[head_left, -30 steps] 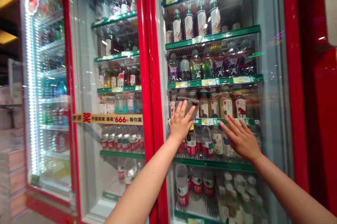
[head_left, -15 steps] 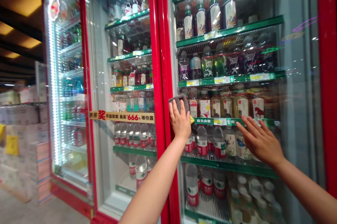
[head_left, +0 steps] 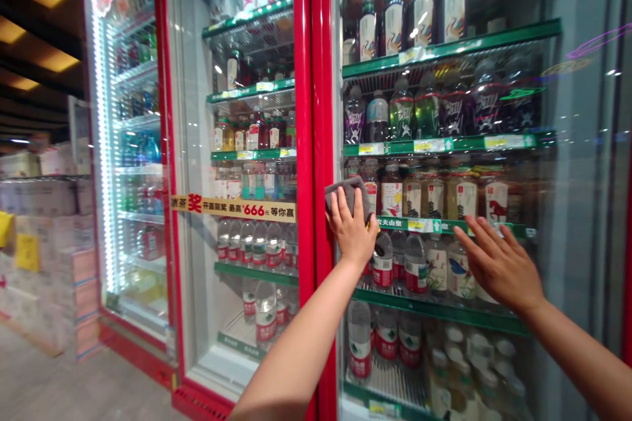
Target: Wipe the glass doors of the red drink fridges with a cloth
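My left hand (head_left: 354, 226) presses a grey cloth (head_left: 368, 205) to the left edge of a glass door, beside its red frame (head_left: 323, 124). The fingers lie over the cloth, which has a bit of yellow at its lower side. On the right, my right hand (head_left: 503, 264) has its fingers apart and holds nothing. It is in front of the same glass; whether it touches the pane I cannot tell. Behind the glass stand tea bottles (head_left: 434, 198) on a green-edged shelf (head_left: 444, 226), with water bottles (head_left: 382, 266) below.
To the left, another red-framed fridge door has a yellow printed strip (head_left: 234, 207) across it. Farther left stands a lit fridge (head_left: 138, 144). Stacked cartons (head_left: 44, 210), one with a yellow sign (head_left: 27, 252), line the left side above a grey floor (head_left: 128, 375).
The view has shifted, so the fridge and both hands appear farther right. My left hand and the cloth have moved slightly inward on the glass from the frame. My right hand stays open.
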Action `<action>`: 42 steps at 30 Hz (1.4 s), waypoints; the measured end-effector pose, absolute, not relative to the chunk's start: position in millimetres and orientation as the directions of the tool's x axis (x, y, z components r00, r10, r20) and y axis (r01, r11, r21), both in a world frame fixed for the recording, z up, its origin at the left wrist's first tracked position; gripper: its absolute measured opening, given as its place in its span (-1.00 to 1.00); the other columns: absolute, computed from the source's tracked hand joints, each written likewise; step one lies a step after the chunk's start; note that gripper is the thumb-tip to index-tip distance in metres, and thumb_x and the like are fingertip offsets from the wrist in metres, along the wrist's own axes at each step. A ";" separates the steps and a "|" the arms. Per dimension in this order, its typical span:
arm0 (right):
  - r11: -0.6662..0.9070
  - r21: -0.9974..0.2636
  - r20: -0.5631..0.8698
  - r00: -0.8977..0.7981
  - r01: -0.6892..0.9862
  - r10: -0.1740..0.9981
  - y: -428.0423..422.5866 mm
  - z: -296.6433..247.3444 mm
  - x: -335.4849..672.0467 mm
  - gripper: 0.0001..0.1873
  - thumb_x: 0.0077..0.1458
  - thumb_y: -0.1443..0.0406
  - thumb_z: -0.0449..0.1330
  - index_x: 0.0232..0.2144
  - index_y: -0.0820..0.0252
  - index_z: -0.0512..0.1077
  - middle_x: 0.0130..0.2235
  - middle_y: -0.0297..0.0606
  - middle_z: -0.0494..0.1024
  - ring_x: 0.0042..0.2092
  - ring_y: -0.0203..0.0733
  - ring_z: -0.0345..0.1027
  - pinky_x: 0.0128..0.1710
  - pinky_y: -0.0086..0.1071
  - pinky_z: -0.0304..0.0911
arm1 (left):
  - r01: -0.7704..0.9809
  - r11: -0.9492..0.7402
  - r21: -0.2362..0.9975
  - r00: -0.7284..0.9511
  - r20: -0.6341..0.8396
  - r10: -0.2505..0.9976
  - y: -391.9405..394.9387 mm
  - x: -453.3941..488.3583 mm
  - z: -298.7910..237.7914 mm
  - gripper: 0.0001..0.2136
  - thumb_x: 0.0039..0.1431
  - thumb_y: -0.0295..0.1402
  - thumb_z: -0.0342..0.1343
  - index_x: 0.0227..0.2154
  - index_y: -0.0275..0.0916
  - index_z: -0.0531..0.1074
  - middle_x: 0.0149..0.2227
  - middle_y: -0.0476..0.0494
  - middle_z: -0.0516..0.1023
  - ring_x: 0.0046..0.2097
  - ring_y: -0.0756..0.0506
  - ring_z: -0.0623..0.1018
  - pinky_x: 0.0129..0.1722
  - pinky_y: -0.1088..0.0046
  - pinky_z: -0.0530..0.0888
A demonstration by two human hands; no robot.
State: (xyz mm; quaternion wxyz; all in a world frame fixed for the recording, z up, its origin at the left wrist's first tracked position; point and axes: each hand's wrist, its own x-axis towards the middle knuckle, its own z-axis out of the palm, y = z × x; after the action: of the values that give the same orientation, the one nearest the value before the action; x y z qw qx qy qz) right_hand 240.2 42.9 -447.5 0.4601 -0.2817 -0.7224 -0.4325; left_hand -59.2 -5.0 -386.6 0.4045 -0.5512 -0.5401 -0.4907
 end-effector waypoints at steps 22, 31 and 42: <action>0.585 0.270 0.931 -0.362 0.765 0.042 32.6 -450.3 235.8 -0.31 0.34 0.27 0.02 0.43 -0.13 -0.07 0.45 -0.22 0.03 0.40 0.12 0.02 0.39 0.10 -0.10 | 0.985 0.110 -0.132 0.101 0.962 0.255 -40.6 -134.6 -402.4 -0.30 0.22 -0.34 0.21 0.38 -0.13 0.11 0.46 -0.39 -0.03 0.46 -0.34 0.00 0.36 0.01 0.21; 0.560 0.269 0.931 -0.360 0.783 0.055 30.2 -450.2 234.9 -0.31 0.32 0.27 0.04 0.43 -0.10 -0.03 0.43 -0.18 0.08 0.41 0.07 0.02 0.42 0.04 -0.13 | 0.992 0.097 -0.081 0.064 0.983 0.174 -29.3 -119.7 -324.5 -0.41 0.28 -0.25 0.15 0.33 -0.19 0.20 0.44 -0.39 0.04 0.46 -0.31 0.05 0.40 -0.09 0.05; 0.555 0.228 0.938 -0.333 0.800 0.096 27.7 -450.1 236.5 -0.43 0.32 0.22 0.01 0.35 0.03 0.19 0.39 -0.08 0.18 0.41 0.02 -0.01 0.43 -0.01 -0.17 | 0.992 0.038 -0.124 0.108 0.954 0.281 -48.1 -135.6 -464.0 -0.21 0.10 -0.44 0.27 0.38 -0.20 0.10 0.46 -0.41 -0.05 0.47 -0.36 -0.06 0.39 -0.05 0.16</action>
State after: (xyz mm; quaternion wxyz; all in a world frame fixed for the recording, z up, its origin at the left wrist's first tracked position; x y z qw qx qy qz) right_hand 236.5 27.7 -450.1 0.4900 -0.3054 -0.7332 -0.3592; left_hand -135.6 -48.1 -464.0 0.4669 -0.5799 -0.5485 -0.3806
